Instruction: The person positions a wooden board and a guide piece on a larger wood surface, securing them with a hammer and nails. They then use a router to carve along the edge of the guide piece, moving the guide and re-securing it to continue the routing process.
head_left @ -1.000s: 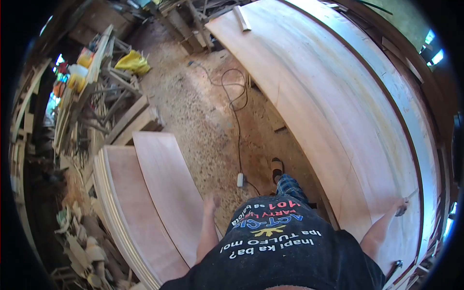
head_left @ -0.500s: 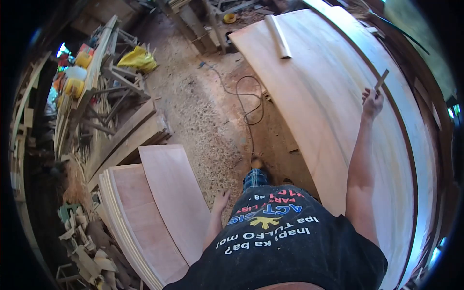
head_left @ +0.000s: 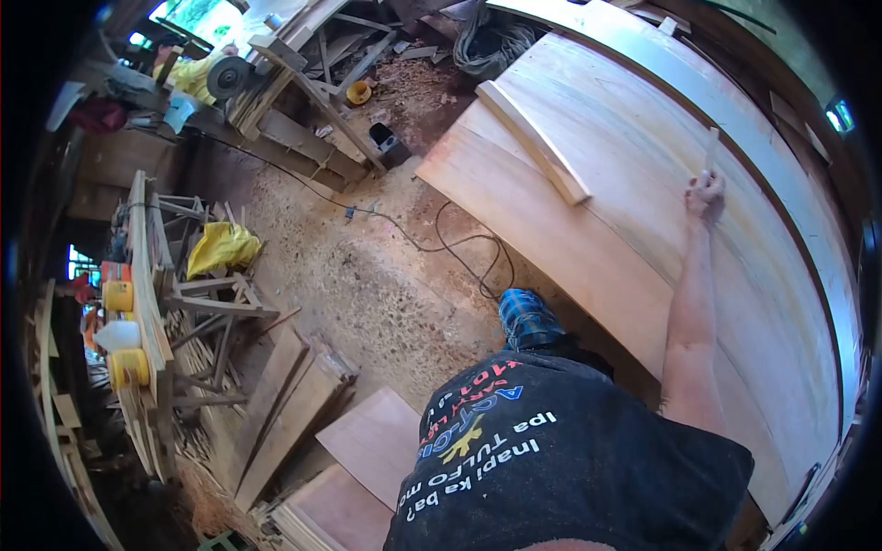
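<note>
My right hand (head_left: pixel 705 196) is closed around a short, thin wooden strip (head_left: pixel 712 151), which sticks up past the fingers. The hand is over a large plywood sheet (head_left: pixel 634 184), near the dark edge of a long pale curved board (head_left: pixel 735 101) along its far right side. A curved wooden piece (head_left: pixel 537 147) lies on the sheet, to the left of the hand. My left hand is out of view, with my dark shirt (head_left: pixel 570 450) filling the lower middle.
A black cable (head_left: pixel 418 241) loops across the dusty floor (head_left: pixel 340 275). Stacked plywood (head_left: pixel 340 514) lies low on the left, near leaning planks (head_left: pixel 285 418). A yellow bag (head_left: pixel 223 248) rests on wooden framing. At upper left is a bench with a grinding disc (head_left: pixel 227 77).
The view has turned left and I have moved forward along the sheet. My right hand still grips the strip, now pointing more upright. My left hand has gone out of view.
</note>
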Tool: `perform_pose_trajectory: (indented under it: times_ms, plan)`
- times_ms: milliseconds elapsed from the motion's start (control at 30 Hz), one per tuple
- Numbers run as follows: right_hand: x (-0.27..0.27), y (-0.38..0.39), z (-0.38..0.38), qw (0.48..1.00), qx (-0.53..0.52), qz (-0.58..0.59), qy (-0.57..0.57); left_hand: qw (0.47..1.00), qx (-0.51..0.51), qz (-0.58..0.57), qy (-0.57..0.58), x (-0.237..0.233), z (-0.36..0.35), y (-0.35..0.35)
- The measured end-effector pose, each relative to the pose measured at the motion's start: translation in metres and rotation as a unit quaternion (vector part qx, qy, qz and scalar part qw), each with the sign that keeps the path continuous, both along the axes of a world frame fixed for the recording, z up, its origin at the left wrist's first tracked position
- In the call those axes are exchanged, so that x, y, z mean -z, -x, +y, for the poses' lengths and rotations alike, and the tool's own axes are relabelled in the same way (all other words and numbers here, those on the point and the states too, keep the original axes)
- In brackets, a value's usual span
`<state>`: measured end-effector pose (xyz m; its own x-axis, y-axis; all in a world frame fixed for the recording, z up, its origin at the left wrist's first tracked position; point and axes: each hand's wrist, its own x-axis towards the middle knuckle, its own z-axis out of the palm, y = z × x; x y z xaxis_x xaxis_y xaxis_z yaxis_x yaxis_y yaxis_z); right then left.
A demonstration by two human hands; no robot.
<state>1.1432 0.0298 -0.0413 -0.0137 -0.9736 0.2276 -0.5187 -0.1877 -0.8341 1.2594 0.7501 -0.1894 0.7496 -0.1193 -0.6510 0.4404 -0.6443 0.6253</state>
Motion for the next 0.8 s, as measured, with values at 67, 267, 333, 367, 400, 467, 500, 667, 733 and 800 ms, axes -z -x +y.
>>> perform_pose_trajectory:
  times_ms: [67, 267, 333, 367, 400, 467, 500, 667, 733, 800]
  plan:
    - [0.016, 0.005, -0.014, 0.999, 0.023, 0.034, 0.014, 1.000, 0.007, -0.007, -0.002, -0.002, 0.004, -0.045]
    - [0.051, 0.010, -0.058, 0.955, 0.221, 0.191, 0.059, 0.999, 0.037, 0.013, -0.020, 0.005, 0.009, -0.156]
    - [0.037, -0.009, -0.051, 0.964, 0.237, 0.117, -0.028, 0.997, 0.062, 0.026, -0.031, 0.009, 0.008, -0.201]
    - [0.031, -0.013, -0.044, 0.964, 0.244, 0.086, -0.067, 0.996, 0.078, 0.031, -0.040, 0.009, 0.007, -0.226]
    - [0.040, -0.007, -0.058, 0.967, 0.236, 0.066, -0.070, 0.994, 0.098, 0.032, -0.049, 0.010, 0.005, -0.255]
    - [0.059, -0.012, -0.077, 0.968, 0.207, -0.104, -0.099, 0.987, 0.144, 0.026, -0.071, 0.009, -0.006, -0.313]
    - [0.065, -0.010, -0.085, 0.959, 0.187, -0.182, -0.110, 0.982, 0.169, 0.022, -0.086, 0.007, -0.010, -0.343]
    - [0.009, -0.147, -0.035, 0.981, 0.069, -0.177, -0.047, 0.967, 0.246, 0.007, -0.063, 0.045, -0.057, -0.491]
    - [-0.003, -0.195, -0.011, 0.987, 0.073, -0.141, -0.031, 0.936, 0.340, -0.018, -0.094, 0.052, -0.096, -0.541]
    - [-0.008, -0.226, 0.010, 0.984, 0.091, -0.146, -0.049, 0.892, 0.439, -0.046, -0.099, 0.049, -0.140, -0.581]
